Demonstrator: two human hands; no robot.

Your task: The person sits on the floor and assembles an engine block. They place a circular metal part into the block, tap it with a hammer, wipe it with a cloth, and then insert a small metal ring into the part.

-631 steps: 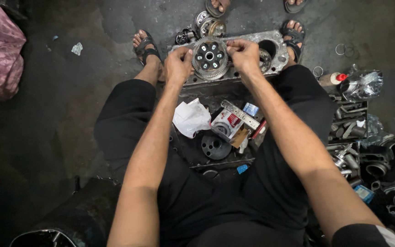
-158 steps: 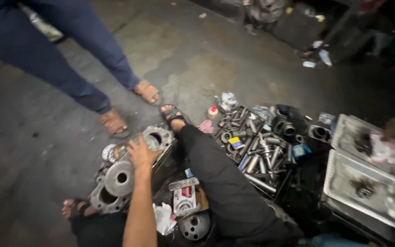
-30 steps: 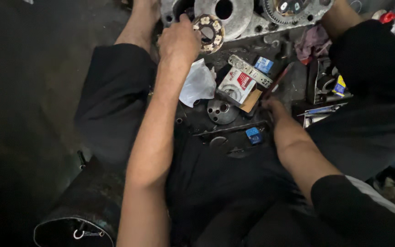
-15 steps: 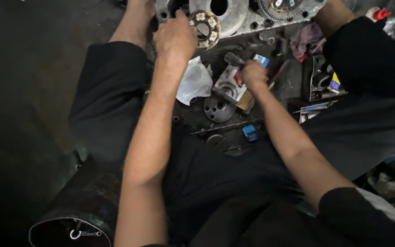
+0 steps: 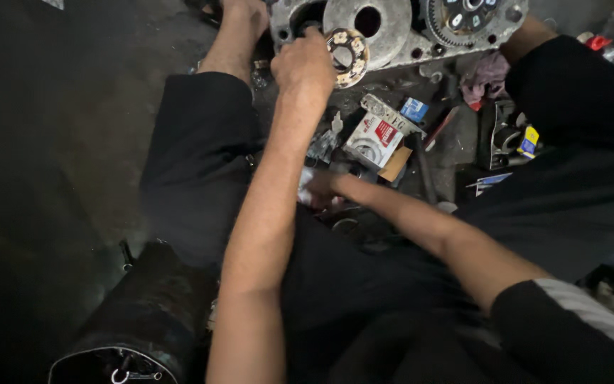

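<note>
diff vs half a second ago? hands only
The right hand left the small carton and slid toward the body and leftward, now under the left forearm; what it touches is hidden. The left hand stayed holding the ring-shaped part at the metal engine casing.

The engine casing (image 5: 399,28) was dull silver-grey, the small box (image 5: 374,139) white with red, the trousers (image 5: 193,163) black.

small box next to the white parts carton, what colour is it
Blue; the small box sits at the upper right corner of the white and red carton, seen best in the head view.
</note>
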